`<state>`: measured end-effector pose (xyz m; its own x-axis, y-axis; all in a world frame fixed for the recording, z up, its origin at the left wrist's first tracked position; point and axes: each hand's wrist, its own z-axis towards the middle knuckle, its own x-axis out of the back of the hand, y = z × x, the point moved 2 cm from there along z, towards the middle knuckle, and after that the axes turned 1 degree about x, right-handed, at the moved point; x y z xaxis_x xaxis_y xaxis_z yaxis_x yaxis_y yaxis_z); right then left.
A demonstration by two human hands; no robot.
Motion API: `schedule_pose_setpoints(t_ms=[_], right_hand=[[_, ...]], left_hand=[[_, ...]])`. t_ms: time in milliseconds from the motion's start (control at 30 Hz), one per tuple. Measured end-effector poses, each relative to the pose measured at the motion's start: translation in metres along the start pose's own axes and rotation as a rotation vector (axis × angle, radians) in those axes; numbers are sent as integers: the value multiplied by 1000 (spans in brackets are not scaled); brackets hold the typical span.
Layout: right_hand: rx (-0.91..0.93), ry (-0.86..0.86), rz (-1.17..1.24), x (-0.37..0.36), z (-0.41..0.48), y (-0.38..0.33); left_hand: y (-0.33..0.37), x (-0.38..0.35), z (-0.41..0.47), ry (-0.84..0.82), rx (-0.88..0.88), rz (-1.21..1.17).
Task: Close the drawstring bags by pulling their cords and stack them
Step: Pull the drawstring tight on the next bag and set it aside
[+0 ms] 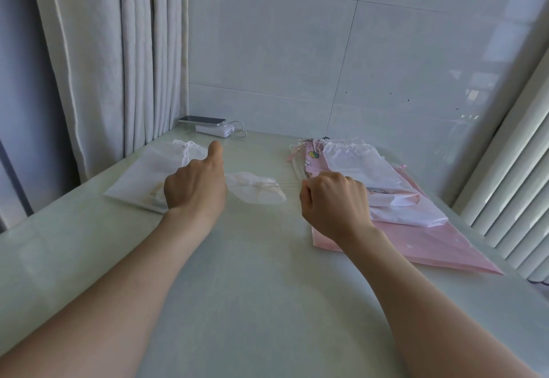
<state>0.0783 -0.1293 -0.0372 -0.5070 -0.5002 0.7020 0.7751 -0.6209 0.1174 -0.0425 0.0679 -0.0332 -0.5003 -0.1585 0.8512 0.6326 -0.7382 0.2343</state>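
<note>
A small white drawstring bag (255, 191) lies gathered on the table between my hands. My left hand (194, 186) grips its left side, thumb pointing up. My right hand (331, 199) is curled round the bag's cord (289, 183), which runs taut from the bag's mouth to my fist. Behind my left hand lies a larger white drawstring bag (148, 174), flat with its mouth gathered. On the right is a pile of bags: a white one (356, 160) on top, a printed pink one (312, 159) under it and a large pink one (430, 244) at the bottom.
A phone (203, 120) rests on a white power bank (214, 131) with a cable at the back of the table (237, 288). Curtains (104, 65) hang on the left, a tiled wall (326, 50) stands behind, and a ribbed white panel (511, 184) is on the right.
</note>
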Motion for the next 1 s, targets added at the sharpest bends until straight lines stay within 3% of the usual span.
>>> schedule_pose_setpoints(t_ms=[200, 333, 533, 667, 800, 933, 1000], right_hand=[[-153, -130, 45, -11, -6, 14], [-74, -91, 224, -7, -4, 20], [24, -102, 61, 0, -7, 11], [-182, -97, -9, 2, -1, 7], [-233, -52, -4, 10, 0, -3], [-407, -171, 142, 16, 3, -9], [-481, -164, 325, 15, 1, -12]], left_hand=[[6, -2, -9, 31, -142, -251], [6, 6, -9, -62, -162, -504], [13, 11, -13, -5, -460, -428], [12, 2, -10, 3, -488, -471], [11, 1, -8, 33, -470, -516], [12, 2, -8, 108, -466, -590], [11, 2, -5, 151, -425, -624]])
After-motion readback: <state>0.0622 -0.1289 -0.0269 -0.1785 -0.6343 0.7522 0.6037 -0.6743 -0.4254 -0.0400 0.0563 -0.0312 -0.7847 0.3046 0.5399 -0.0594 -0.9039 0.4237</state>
